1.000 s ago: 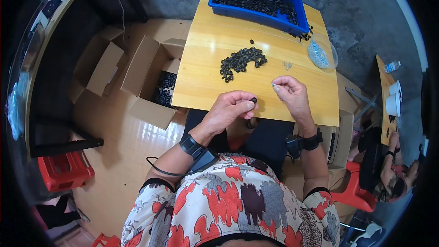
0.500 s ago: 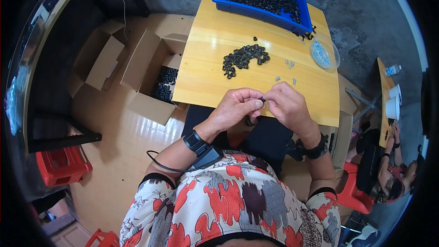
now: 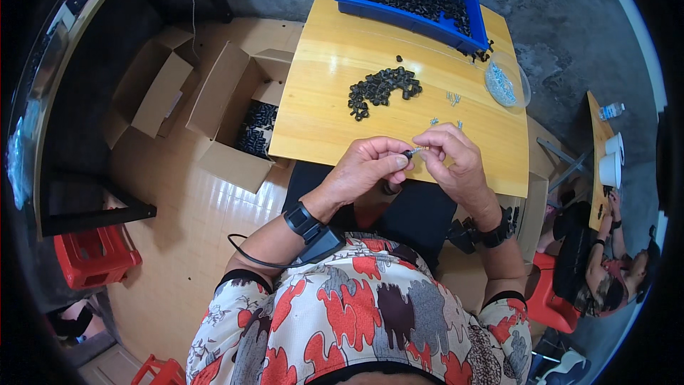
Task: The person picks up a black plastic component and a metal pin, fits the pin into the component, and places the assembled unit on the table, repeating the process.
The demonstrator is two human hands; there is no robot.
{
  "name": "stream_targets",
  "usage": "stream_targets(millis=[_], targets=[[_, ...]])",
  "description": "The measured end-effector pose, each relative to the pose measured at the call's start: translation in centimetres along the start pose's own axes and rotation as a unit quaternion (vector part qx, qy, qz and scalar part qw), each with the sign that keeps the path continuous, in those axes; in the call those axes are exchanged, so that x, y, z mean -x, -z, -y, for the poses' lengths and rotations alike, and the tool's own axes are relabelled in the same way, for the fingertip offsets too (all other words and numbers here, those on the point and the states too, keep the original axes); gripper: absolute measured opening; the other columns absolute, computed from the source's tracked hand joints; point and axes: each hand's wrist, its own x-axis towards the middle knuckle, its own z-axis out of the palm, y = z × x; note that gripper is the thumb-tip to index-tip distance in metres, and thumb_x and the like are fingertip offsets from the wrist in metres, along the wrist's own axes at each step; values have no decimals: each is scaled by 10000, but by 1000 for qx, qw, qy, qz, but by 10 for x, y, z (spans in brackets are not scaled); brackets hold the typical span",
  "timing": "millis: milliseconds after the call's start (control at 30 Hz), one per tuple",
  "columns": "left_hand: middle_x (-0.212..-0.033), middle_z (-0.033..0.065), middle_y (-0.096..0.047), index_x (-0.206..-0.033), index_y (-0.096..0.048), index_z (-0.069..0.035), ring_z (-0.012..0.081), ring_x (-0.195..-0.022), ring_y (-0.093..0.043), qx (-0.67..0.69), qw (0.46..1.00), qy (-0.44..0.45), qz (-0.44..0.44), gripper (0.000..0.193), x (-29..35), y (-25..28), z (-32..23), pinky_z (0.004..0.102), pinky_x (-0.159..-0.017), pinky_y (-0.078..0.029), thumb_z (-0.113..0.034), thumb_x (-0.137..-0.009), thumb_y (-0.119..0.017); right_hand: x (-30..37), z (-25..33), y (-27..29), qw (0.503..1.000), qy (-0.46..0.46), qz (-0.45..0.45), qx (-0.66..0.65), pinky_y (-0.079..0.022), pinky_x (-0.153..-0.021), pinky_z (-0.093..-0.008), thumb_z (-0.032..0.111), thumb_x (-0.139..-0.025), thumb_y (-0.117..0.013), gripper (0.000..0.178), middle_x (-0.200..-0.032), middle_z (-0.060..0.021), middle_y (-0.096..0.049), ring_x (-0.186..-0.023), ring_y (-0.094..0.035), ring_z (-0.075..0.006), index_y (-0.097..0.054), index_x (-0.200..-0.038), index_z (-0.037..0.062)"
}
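Between thumb and fingers, my left hand (image 3: pixel 372 164) grips a small black plastic knob (image 3: pixel 407 155) above the table's near edge. A thin silvery screw (image 3: pixel 417 150) sticks out of its right side. The fingertips of my right hand (image 3: pixel 456 162) are closed around the outer end of that screw. Beyond my hands lies a curved heap of similar black knobs (image 3: pixel 381 89), and one knob (image 3: pixel 399 58) sits apart behind it. A few loose screws (image 3: pixel 453 98) lie to the right, with more close to my right fingers.
A blue tray (image 3: pixel 410 20) full of black parts stands at the table's (image 3: pixel 313 93) far side. Right of it is a clear bowl (image 3: pixel 503 85) of screws. An open carton (image 3: pixel 221 100) with black parts stands left. Another person (image 3: pixel 613 271) sits at a far-right table.
My right fingers have drawn slightly right and loosened, and the screw now shows between my two hands. My left hand stays in place with the knob.
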Motion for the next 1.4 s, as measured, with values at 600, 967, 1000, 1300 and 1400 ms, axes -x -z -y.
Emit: stream_targets(millis=[600, 967, 1000, 1300, 1400], targets=[[-835, 24, -634, -1093, -583, -4, 39, -642, -568, 38, 999, 5, 7, 226, -1, -3, 1, 164, -575, -486, -154, -926, -551, -2, -1, -3, 999, 35, 13, 10, -506, -605, -291, -78, -712, -651, 242, -833, -89, -607, -707, -617, -205, -630, -919, 48], [-727, -10, -567, -981, -576, -33, 38, -589, -509, 27, 999, 3, 27, 173, 1, -2, 1, 169, -530, -427, -191, -945, -515, -1, -2, -9, 997, 68, -9, 32, -508, -643, -330, -85, -695, -634, 284, -839, -105, -603, -751, -616, -257, -614, -943, 52], [-727, -6, -575, -979, -579, -46, 45, -602, -521, 33, 999, 3, 31, 165, 1, -2, 1, 176, -537, -429, -194, -944, -516, 0, -3, -9, 997, 68, -10, 29, -509, -647, -330, -86, -696, -630, 299, -850, -106, -603, -755, -616, -257, -608, -961, 52], [-709, -14, -554, -1003, -579, -35, 30, -582, -503, 19, 999, 3, 30, 179, -1, -2, 0, 166, -507, -416, -194, -940, -527, 3, -5, -10, 996, 79, -14, 50, -510, -634, -323, -64, -710, -645, 393, -878, -112, -596, -753, -617, -249, -571, -1074, 63], [-717, -22, -568, -971, -592, -61, 37, -591, -519, 9, 1000, 11, 14, 151, -1, -4, -2, 170, -515, -417, -188, -943, -516, 4, -4, -9, 998, 51, -19, 22, -515, -625, -305, -36, -731, -662, 359, -870, -113, -600, -749, -622, -214, -576, -1069, 47]])
